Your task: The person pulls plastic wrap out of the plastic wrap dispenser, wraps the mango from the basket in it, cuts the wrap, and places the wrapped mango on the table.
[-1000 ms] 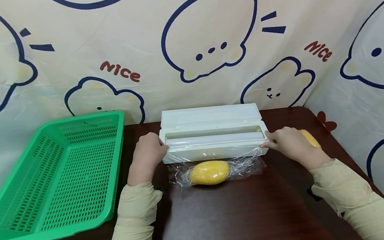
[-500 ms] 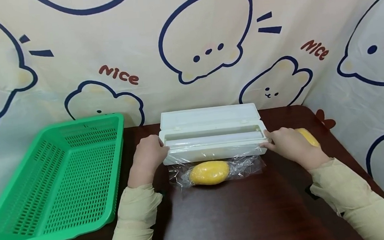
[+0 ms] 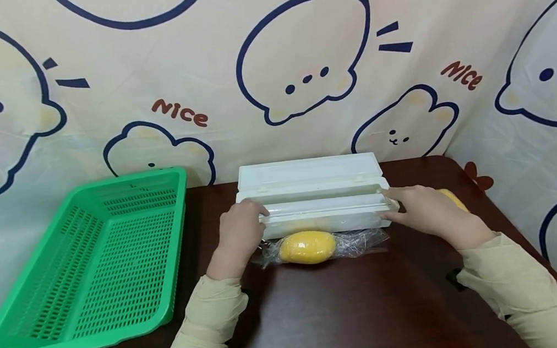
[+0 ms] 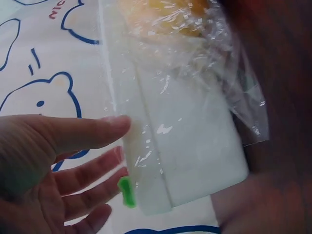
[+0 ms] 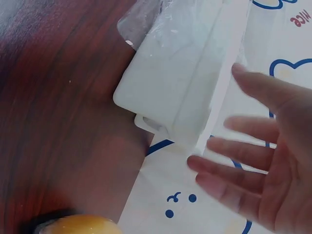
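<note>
A white cling film box stands lid-up on the table, with a roll of film inside. In front of it lies a yellow oval fruit, clear cling film spread around it. My left hand is at the left part of the box's front rim; its thumb touches the box edge, other fingers loosely bent behind. A small green piece sits on that edge by the fingertips. My right hand is at the box's right end, fingers spread and nearly straight by the edge.
A green perforated basket stands at the left on the dark wooden table. A second yellow fruit is partly hidden behind the right hand. A patterned cloth hangs behind the table.
My left hand has moved from the box's left corner rightward along its front rim. The right hand stays at the right end. Less film shows stretched around the box's left corner.
</note>
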`<state>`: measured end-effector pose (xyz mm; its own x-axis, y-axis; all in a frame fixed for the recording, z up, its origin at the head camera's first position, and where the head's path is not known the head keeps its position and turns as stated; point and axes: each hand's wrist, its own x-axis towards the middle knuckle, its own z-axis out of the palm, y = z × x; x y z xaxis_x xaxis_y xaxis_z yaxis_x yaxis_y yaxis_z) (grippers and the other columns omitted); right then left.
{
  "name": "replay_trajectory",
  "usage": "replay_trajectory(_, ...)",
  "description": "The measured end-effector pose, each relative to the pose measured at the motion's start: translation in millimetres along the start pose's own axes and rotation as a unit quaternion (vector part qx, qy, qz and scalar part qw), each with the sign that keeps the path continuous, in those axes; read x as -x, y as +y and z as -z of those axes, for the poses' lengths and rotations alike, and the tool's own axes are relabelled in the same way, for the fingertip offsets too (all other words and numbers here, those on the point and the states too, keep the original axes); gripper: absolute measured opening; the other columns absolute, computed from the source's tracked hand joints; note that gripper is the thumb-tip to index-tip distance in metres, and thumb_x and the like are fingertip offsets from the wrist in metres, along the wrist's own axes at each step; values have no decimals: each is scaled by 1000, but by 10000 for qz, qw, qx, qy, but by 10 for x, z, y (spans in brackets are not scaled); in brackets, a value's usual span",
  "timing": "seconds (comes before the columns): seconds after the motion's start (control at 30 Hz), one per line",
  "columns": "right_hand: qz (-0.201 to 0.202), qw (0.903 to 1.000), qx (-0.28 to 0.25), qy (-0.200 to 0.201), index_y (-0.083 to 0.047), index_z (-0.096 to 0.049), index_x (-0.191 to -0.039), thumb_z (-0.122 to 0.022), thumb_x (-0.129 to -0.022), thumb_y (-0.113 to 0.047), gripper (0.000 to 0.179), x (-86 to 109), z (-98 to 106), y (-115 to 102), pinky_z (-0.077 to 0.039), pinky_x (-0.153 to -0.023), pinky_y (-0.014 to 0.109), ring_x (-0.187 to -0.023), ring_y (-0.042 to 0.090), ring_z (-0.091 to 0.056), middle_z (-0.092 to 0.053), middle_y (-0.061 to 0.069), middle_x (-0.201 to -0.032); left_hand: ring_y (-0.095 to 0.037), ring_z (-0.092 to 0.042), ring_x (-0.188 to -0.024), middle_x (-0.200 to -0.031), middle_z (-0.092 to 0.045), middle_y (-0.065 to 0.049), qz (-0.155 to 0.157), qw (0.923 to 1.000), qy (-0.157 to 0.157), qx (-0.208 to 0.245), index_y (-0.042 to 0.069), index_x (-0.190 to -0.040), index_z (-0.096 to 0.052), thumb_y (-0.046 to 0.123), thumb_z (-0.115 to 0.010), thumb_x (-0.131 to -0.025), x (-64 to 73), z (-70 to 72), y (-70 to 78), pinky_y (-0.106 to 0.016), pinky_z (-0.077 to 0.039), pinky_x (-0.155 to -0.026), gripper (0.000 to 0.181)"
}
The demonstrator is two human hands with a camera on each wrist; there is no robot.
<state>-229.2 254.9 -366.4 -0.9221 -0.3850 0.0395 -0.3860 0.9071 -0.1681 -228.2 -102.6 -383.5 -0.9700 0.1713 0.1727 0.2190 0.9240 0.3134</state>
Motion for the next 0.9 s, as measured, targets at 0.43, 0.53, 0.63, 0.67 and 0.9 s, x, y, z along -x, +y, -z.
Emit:
replay_trajectory(0.43, 1210, 9890, -719, 444, -10, -79, -90, -73, -88, -4, 9, 52, -150, -65, -57, -79, 42, -93, 24, -64, -73, 5, -103, -26, -69, -83, -90, -73, -4, -893, 9950, 439, -36, 13, -84, -80, 2, -74, -86, 96, -34, -21, -47, -54, -66, 12)
replay_trajectory(0.53, 1225, 9891, -701, 430, -14, -72, -86, -80, -87, -16, 7, 23, -171, -176, -54, -73, 36, -81, 18, -59, -69, -2, -90, -22, -68, -76, -87, -74, -3, -1067, 9936, 359, 59, 11, -84, -78, -1, -72, -86, 148, -21, -21, -42, -54, -65, 14)
replay_trajectory(0.63, 1339, 9882, -606, 433, -14, -70, -88, -86, -85, -18, 17, -21, -209, -265, -54, -70, 33, -76, 15, -59, -67, -4, -86, -20, -64, -73, -85, -73, -2, -1084, 9937, 241, 150, 10, -84, -76, -2, -73, -86, 200, -17, -31, -40, -54, -66, 13)
replay_trajectory(0.67, 1394, 9875, -575, 456, -12, -71, -91, -86, -84, -14, 17, -30, -224, -283, -55, -70, 33, -76, 15, -60, -68, -3, -86, -20, -64, -73, -85, -72, -2, -1069, 9939, 220, 182, 10, -84, -76, -2, -73, -86, 217, -17, -35, -39, -55, -67, 12)
replay_trajectory(0.9, 1476, 9853, -514, 691, -4, -73, -118, -81, -85, -1, 34, -33, -327, -277, -54, -68, 29, -72, 11, -56, -65, -5, -85, -20, -62, -73, -89, -70, -4, -902, 9944, 17, 542, 9, -85, -70, 1, -73, -86, 314, -12, -92, -38, -54, -67, 8)
